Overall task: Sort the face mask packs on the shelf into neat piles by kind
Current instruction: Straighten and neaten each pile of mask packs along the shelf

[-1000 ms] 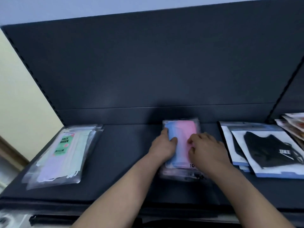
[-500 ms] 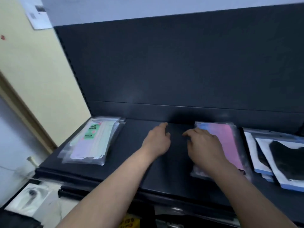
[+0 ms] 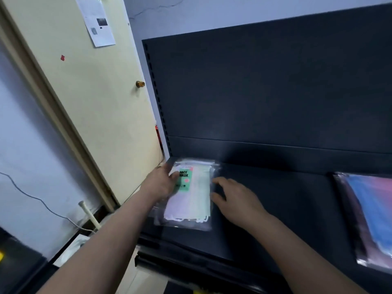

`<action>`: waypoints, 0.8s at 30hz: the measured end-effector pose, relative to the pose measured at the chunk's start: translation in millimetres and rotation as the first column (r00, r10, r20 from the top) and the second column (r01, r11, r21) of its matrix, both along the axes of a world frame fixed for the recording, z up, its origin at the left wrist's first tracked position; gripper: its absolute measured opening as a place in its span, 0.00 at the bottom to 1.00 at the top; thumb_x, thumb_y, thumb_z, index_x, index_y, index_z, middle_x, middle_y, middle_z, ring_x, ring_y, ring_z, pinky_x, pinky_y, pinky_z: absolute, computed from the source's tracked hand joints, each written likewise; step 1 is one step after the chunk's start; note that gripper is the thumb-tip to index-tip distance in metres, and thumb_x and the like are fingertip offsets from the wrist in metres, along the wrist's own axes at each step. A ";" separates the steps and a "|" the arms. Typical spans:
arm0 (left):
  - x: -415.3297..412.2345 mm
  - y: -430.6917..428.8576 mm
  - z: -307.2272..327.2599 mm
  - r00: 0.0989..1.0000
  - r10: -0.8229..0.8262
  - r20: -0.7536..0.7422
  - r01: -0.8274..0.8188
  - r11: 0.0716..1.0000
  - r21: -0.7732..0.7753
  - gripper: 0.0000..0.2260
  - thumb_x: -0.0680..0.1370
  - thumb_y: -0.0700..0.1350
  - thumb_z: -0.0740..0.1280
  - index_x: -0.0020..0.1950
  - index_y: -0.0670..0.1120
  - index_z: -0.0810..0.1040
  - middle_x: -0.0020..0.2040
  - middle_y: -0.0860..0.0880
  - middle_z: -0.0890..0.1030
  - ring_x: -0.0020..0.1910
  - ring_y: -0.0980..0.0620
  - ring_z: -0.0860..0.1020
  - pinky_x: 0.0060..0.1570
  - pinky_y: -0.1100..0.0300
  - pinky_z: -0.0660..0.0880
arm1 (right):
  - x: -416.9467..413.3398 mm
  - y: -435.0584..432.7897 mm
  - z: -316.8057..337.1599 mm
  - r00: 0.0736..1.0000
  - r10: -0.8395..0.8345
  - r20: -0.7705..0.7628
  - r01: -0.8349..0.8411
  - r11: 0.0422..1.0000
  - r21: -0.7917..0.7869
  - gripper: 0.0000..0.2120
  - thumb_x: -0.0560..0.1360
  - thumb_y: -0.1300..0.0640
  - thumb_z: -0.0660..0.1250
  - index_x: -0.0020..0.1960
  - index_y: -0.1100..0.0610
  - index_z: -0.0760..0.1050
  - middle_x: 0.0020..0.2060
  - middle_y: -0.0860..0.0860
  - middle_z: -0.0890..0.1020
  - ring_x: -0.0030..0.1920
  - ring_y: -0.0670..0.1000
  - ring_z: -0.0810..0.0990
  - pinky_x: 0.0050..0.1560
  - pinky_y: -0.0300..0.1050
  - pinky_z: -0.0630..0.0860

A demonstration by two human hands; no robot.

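A pile of clear packs with pale green and pink masks and a green "FACE MASK" label [image 3: 192, 196] lies at the left end of the dark shelf [image 3: 275, 209]. My left hand [image 3: 161, 185] rests against the pile's left edge, thumb over the label. On the opposite side my right hand [image 3: 235, 198] touches the right edge with straight fingers. A pile of blue and pink mask packs [image 3: 369, 217] lies at the far right, partly cut off by the frame.
The shelf's dark back panel [image 3: 275, 92] rises behind the piles. A cream door [image 3: 84, 102] with a knob stands left of the shelf. A cable and a white pipe run along the floor at lower left.
Both hands have left the blue and pink pile and moved left to the green-label pile, which they now flank. The view has swung left; the black mask packs are out of frame.
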State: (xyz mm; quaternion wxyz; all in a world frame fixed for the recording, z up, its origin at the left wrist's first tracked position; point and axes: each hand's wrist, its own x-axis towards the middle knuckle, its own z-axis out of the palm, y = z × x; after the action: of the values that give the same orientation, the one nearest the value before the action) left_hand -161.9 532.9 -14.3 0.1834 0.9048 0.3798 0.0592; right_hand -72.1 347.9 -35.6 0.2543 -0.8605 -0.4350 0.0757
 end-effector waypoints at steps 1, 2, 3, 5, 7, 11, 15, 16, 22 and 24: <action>-0.6 5.3 -4.7 1.000 -0.010 -0.005 0.010 0.999 -0.052 0.22 0.82 0.53 0.56 0.74 0.47 0.63 0.66 0.39 0.75 0.61 0.40 0.75 0.58 0.53 0.73 | -3.2 7.2 -1.8 0.999 0.014 -0.029 -0.014 1.000 -0.006 0.22 0.79 0.45 0.57 0.72 0.47 0.62 0.66 0.49 0.72 0.64 0.51 0.72 0.60 0.47 0.71; -0.2 8.9 -9.6 1.000 -0.015 -0.002 0.014 0.994 -0.109 0.23 0.82 0.54 0.56 0.75 0.48 0.63 0.67 0.40 0.75 0.61 0.40 0.75 0.59 0.53 0.73 | -6.1 14.1 -4.0 0.998 0.023 -0.055 -0.023 1.000 -0.010 0.23 0.79 0.45 0.57 0.73 0.47 0.60 0.68 0.49 0.69 0.66 0.51 0.70 0.63 0.47 0.70; 1.1 10.4 -15.8 1.000 -0.015 0.010 0.016 0.987 -0.160 0.23 0.82 0.55 0.56 0.75 0.48 0.62 0.68 0.41 0.74 0.62 0.41 0.75 0.60 0.54 0.73 | -8.5 19.4 -6.8 0.997 0.027 -0.077 -0.028 1.000 -0.014 0.25 0.79 0.44 0.57 0.75 0.47 0.58 0.71 0.49 0.66 0.69 0.51 0.68 0.65 0.47 0.68; 6.1 4.4 -26.8 0.999 -0.023 0.024 0.027 0.979 -0.203 0.24 0.81 0.56 0.57 0.76 0.51 0.62 0.69 0.42 0.73 0.63 0.42 0.74 0.61 0.54 0.72 | -11.2 22.5 -11.5 0.994 0.008 -0.105 -0.011 1.000 -0.028 0.27 0.79 0.43 0.57 0.75 0.47 0.57 0.74 0.48 0.60 0.71 0.51 0.64 0.67 0.48 0.66; 14.0 -8.6 -36.4 0.998 -0.046 0.030 0.051 0.986 -0.158 0.23 0.81 0.56 0.58 0.75 0.50 0.62 0.68 0.41 0.73 0.64 0.40 0.74 0.63 0.50 0.71 | -10.1 16.2 -14.4 0.994 -0.043 -0.101 0.037 0.997 -0.063 0.25 0.78 0.43 0.58 0.74 0.47 0.59 0.74 0.49 0.58 0.70 0.52 0.64 0.66 0.49 0.67; 35.9 -45.7 -42.6 0.988 -0.142 0.059 0.149 0.978 -0.148 0.25 0.80 0.56 0.58 0.75 0.50 0.60 0.67 0.41 0.74 0.63 0.39 0.74 0.61 0.50 0.71 | 3.5 -19.2 -13.2 0.981 -0.194 -0.021 0.190 0.974 -0.122 0.21 0.78 0.46 0.58 0.69 0.48 0.65 0.71 0.49 0.64 0.67 0.53 0.67 0.64 0.49 0.69; 68.6 -102.6 -39.0 0.956 -0.289 0.049 0.293 0.940 -0.174 0.23 0.80 0.52 0.58 0.75 0.50 0.61 0.67 0.40 0.73 0.62 0.40 0.74 0.59 0.53 0.70 | 20.7 -75.3 -6.6 0.929 -0.370 0.023 0.368 0.912 -0.183 0.22 0.76 0.40 0.59 0.66 0.48 0.68 0.66 0.48 0.71 0.64 0.51 0.72 0.58 0.46 0.71; 76.1 -117.7 -38.0 0.944 -0.325 0.053 0.330 0.926 -0.182 0.22 0.81 0.51 0.57 0.74 0.49 0.62 0.66 0.40 0.73 0.61 0.40 0.74 0.59 0.53 0.70 | 24.6 -87.8 -5.1 0.909 -0.416 0.036 0.414 0.886 -0.207 0.26 0.74 0.35 0.59 0.66 0.49 0.69 0.65 0.48 0.72 0.63 0.51 0.72 0.58 0.46 0.71; 103.2 -195.6 -29.2 0.857 -0.514 0.032 0.509 0.838 -0.198 0.18 0.80 0.42 0.56 0.70 0.46 0.68 0.66 0.41 0.74 0.63 0.41 0.73 0.59 0.54 0.71 | 42.8 -148.4 2.3 0.848 -0.514 0.129 0.524 0.777 -0.348 0.48 0.55 0.20 0.57 0.63 0.52 0.70 0.61 0.51 0.74 0.63 0.54 0.73 0.58 0.48 0.69; 101.4 -194.7 -24.3 0.840 -0.531 -0.107 0.539 0.840 0.065 0.20 0.78 0.41 0.58 0.70 0.49 0.68 0.68 0.41 0.70 0.64 0.41 0.70 0.57 0.51 0.71 | 46.2 -158.7 0.4 0.869 -0.486 0.097 0.486 0.800 -0.352 0.39 0.62 0.25 0.60 0.62 0.52 0.71 0.60 0.49 0.74 0.63 0.53 0.73 0.56 0.48 0.69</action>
State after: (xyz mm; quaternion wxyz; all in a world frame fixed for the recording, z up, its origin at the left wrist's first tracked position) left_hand -60.5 338.2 -38.6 0.1343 0.9840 0.1162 -0.0152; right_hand -25.9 189.2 -35.2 0.1003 -0.9750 -0.1783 0.0868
